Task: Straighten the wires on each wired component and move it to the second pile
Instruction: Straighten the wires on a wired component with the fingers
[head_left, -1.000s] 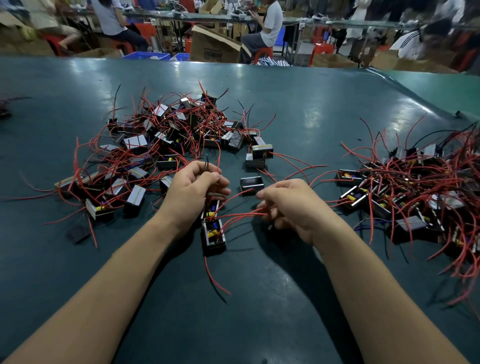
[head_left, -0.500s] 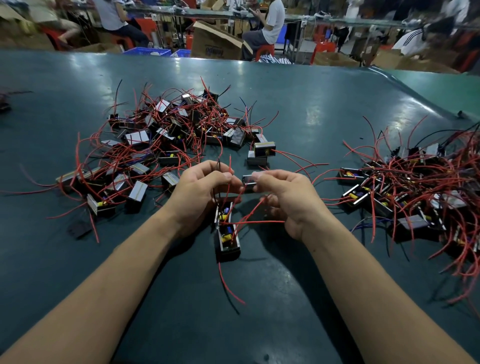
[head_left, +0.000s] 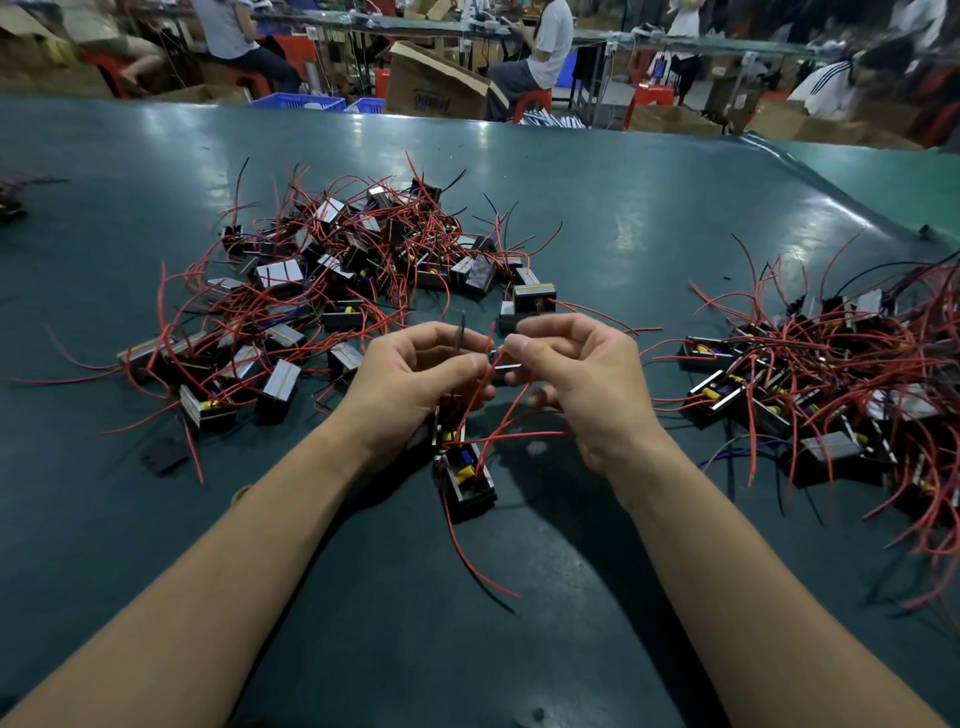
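Observation:
A small black wired component (head_left: 465, 475) with yellow and blue parts hangs just above the dark green table (head_left: 156, 519), below my hands. My left hand (head_left: 410, 379) pinches its black and red wires near their upper ends. My right hand (head_left: 582, 379) pinches a red wire next to the left fingertips. More red wires loop out under the right palm and trail toward me. A large pile of components (head_left: 322, 280) with tangled red wires lies behind my left hand. A second pile (head_left: 831, 374) spreads at the right.
A few loose components (head_left: 532, 301) lie just beyond my fingertips. A flat black piece (head_left: 163, 456) rests on the table at the left. Past the far table edge sit people, cardboard boxes (head_left: 436, 85), blue crates and red stools.
My right hand has risen from the table and come together with the left hand at the wire ends. The component shifted slightly right and nearer to me.

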